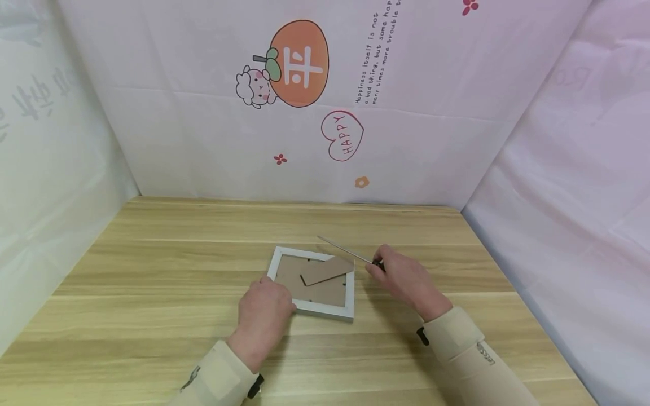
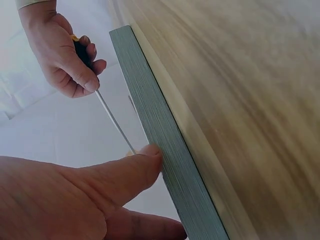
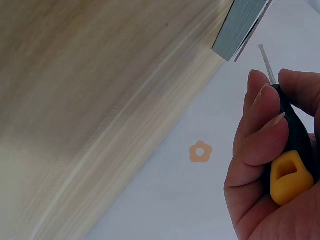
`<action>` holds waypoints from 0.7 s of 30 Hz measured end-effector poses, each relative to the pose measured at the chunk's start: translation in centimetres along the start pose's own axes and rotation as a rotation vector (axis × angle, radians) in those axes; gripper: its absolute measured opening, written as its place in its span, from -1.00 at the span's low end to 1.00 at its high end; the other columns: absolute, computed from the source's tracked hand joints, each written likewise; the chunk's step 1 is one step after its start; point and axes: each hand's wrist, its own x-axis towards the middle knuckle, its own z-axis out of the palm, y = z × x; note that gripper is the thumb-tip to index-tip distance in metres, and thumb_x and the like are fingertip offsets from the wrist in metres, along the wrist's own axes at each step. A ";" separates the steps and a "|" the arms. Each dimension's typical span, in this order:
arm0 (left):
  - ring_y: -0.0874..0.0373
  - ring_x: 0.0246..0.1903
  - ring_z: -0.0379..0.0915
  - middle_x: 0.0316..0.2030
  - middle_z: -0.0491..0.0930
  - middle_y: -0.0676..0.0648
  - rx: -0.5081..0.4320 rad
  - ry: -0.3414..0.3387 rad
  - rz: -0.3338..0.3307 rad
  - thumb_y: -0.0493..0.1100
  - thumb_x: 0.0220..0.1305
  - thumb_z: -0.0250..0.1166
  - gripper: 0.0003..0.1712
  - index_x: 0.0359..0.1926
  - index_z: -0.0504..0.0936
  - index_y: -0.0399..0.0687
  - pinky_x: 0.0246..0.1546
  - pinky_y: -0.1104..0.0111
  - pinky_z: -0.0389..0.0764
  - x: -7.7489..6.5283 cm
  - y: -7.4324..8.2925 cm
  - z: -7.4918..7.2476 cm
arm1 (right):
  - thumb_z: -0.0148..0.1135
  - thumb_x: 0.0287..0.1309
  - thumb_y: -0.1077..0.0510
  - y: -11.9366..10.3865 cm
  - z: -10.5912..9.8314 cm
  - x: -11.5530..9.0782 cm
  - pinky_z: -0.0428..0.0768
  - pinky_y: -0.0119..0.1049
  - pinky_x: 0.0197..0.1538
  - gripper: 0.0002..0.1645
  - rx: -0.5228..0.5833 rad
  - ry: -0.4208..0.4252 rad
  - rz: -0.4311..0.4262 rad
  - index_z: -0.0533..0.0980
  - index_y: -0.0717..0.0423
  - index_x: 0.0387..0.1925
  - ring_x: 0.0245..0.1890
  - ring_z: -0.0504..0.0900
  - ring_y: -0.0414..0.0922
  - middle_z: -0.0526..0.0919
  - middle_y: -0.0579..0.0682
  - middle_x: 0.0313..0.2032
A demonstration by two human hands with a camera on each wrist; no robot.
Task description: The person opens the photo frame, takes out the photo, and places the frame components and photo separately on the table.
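Note:
A picture frame (image 1: 327, 309) with a silver-grey border lies face down on the table, its brown backing board (image 1: 289, 270) showing. On the back, a brown stand leg (image 1: 327, 270) runs slantwise to the right edge. My left hand (image 1: 265, 310) grips the frame's near left corner, thumb along the front side. Right of the frame, my right hand (image 1: 406, 279) holds a screwdriver (image 1: 345, 250) by its handle. Its thin metal shaft points left over the frame's far edge. In the right wrist view, fingers wrap the dark green handle (image 3: 295, 122), which has a yellow end (image 3: 290, 187).
The wood-grain table (image 1: 178, 270) runs back to a white printed cloth (image 1: 213, 146). More cloth hangs along the left side and the right side (image 1: 569, 225). Small black tabs (image 1: 344, 284) sit around the backing's edge.

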 end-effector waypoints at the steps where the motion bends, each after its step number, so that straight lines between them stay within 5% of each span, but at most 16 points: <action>1: 0.05 -0.59 0.33 -0.60 0.36 -0.14 0.003 0.002 0.003 0.02 0.08 0.41 -0.58 -0.60 0.58 -0.26 -0.70 0.21 0.53 0.0 0.0 0.0 | 0.08 0.33 -0.15 0.0 0.0 0.0 0.44 -0.25 -0.52 -0.62 -0.001 0.001 0.001 0.44 0.08 -0.13 -0.59 0.43 -0.21 0.52 -0.12 -0.52; 10: 0.07 -0.63 0.35 -0.64 0.31 -0.11 0.120 0.038 0.075 -0.40 0.04 0.32 -0.79 -0.65 0.53 -0.25 -0.76 0.28 0.50 -0.6 0.4 0.2 | 0.09 0.31 -0.16 0.0 0.2 -0.1 0.45 -0.23 -0.49 -0.63 -0.001 0.013 0.004 0.45 0.06 -0.14 -0.57 0.44 -0.21 0.55 -0.12 -0.49; 21: 0.12 -0.69 0.32 -0.70 0.32 -0.04 0.128 0.069 0.136 -0.47 -0.01 0.26 -0.72 -0.71 0.45 -0.16 -0.78 0.29 0.45 -0.7 -0.3 -0.3 | 0.11 0.31 -0.15 0.0 0.4 -0.1 0.44 -0.22 -0.50 -0.65 0.002 0.020 0.006 0.44 0.04 -0.16 -0.58 0.43 -0.19 0.54 -0.12 -0.51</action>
